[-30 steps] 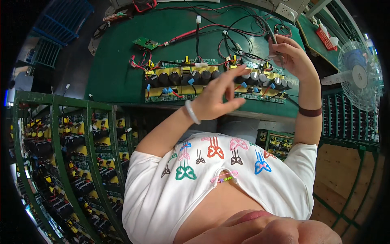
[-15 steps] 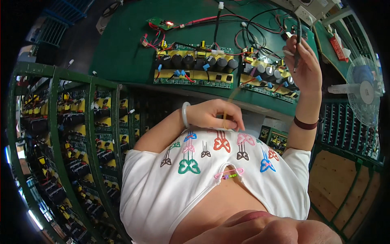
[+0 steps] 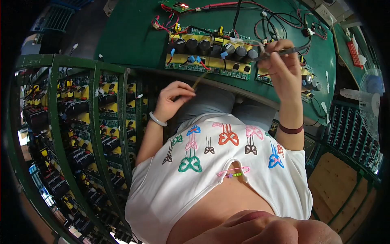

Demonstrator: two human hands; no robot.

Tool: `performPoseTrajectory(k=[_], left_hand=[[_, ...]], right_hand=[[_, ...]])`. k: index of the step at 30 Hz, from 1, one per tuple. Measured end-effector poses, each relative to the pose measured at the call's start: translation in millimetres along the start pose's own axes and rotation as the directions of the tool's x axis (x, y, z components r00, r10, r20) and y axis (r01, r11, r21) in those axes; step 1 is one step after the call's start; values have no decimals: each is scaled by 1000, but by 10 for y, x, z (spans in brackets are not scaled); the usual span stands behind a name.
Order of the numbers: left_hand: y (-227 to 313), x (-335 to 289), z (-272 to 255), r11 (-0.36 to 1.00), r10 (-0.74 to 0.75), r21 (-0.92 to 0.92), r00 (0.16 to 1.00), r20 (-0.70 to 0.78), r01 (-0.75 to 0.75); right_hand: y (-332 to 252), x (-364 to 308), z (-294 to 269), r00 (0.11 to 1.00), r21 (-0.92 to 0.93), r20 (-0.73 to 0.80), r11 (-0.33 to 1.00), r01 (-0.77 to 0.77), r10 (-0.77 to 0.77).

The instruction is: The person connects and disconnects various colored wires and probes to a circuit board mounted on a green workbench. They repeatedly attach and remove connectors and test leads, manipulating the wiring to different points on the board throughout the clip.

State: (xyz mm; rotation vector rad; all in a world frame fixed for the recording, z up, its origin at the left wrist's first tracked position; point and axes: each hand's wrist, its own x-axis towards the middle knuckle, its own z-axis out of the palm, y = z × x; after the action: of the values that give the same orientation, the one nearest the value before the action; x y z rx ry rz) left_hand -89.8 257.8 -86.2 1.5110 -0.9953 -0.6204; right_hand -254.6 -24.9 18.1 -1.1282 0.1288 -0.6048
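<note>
My left hand [image 3: 175,99] is closed in a pinch on a thin yellowish strip [image 3: 199,81], just in front of the bench edge. The strip's upper end points at the front edge of the left circuit board [image 3: 239,73], which carries black capacitors, yellow parts and blue-tipped wires. My right hand [image 3: 283,61] grips a slim black pen-shaped tool [image 3: 289,51], held nearly level, with its tip toward the left board's right end. That hand partly hides a second, similar circuit board [image 3: 264,74].
A small green board [image 3: 175,5] with a red light lies at the back, wired to the left board. Black cables [image 3: 280,18] coil at the back right. Green racks [image 3: 95,110] full of boards stand at the left; a fan [image 3: 369,95] is at the right.
My right hand has come down and left, turning the black tool from upright to nearly level. My left hand has moved left, away from my shirt, with the strip. The view has shifted slightly.
</note>
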Motion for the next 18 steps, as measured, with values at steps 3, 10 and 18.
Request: performPoseTrajectory(k=[3, 10, 18], left_hand=[[-137, -26, -38, 1000, 24, 21, 957, -287, -19], [-162, 200, 55, 977, 195, 186, 774, -602, -101], [-224, 286, 69, 892, 350, 444, 755, -555, -86]], right_hand=[[338, -69, 211, 995, -140, 99, 990, 4, 10], [1001, -137, 547, 926, -654, 310, 659, 371, -213], [1383, -98, 493, 833, -668, 402, 501, 550, -380]])
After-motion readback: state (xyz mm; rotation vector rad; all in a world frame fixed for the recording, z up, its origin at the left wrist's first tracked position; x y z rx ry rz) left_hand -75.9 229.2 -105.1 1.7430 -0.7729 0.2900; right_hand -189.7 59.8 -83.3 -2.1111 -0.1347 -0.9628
